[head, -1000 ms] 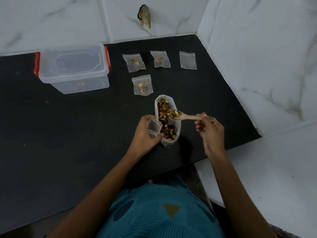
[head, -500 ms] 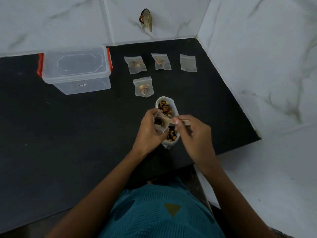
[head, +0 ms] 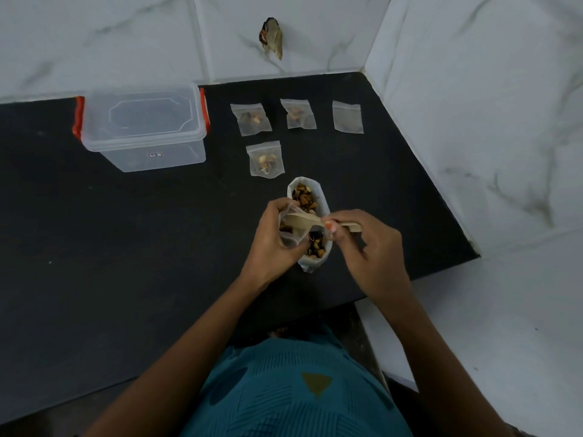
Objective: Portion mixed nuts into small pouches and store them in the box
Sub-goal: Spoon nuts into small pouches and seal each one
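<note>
We are finding broad passage across the counter (head: 126, 263) to the left and near. Far left the lidded box (head: 142, 127) is blocking; pouches (head: 265, 159) and the nut bag (head: 310, 264) are crowding the middle; the wall (head: 473, 137) is closing the right.

Place: a home kitchen is suggested.
Evidence: black stone counter (head: 126, 247) (corner-set), white marble-tiled walls (head: 473, 89), lidded storage box (head: 142, 127).

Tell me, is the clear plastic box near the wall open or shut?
Shut. Its clear lid sits flat on the box, with red clips at both ends. Whether the clips are latched, I cannot tell.
</note>
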A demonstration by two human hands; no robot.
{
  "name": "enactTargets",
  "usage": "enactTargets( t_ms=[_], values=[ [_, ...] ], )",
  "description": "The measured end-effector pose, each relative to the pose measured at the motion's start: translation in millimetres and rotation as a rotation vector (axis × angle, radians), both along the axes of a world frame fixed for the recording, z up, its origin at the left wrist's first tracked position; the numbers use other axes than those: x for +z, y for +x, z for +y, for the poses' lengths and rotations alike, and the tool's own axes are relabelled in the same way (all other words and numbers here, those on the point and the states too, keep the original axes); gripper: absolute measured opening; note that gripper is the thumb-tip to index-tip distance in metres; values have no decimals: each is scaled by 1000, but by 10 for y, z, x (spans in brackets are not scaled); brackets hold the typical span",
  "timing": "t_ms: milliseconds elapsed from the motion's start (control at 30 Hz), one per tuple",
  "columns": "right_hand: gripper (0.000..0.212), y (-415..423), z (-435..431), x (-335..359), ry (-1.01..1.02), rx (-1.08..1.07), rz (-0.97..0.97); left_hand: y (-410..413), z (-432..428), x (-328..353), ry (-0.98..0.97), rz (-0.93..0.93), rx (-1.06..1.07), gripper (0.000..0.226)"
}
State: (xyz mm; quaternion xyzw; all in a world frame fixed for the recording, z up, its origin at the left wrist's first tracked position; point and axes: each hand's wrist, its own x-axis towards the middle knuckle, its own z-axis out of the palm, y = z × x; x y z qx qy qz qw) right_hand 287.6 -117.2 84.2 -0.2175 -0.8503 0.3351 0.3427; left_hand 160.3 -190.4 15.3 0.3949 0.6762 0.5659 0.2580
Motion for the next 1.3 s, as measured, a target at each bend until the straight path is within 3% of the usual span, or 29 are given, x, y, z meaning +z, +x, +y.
enactTargets(
  t_ms=[200,333,600,767,1167,1300],
  values=[
    [17,79,141,58,-177,-190,125,-56,-53,-99,-95,-56,25,52],
    [13,77,266,-234,-191,-289,2,-71,-79,-212,-130,-125,29,50],
    [16,30,217,-684,-68,-227,-281,-64,-102,-333,-207,-164,-2,49],
    [15,14,221,-701,-134,-246,-268,-53,-90,-359,-263,-161,-42,52],
    [20,30,260,-776,-813,-596,-47,-47,-72,-326,-269,-197,-75,47],
    [19,52,266,-777,-891,-593,-17,-47,-76,-303,-265,-198,-84,47]
  ],
)
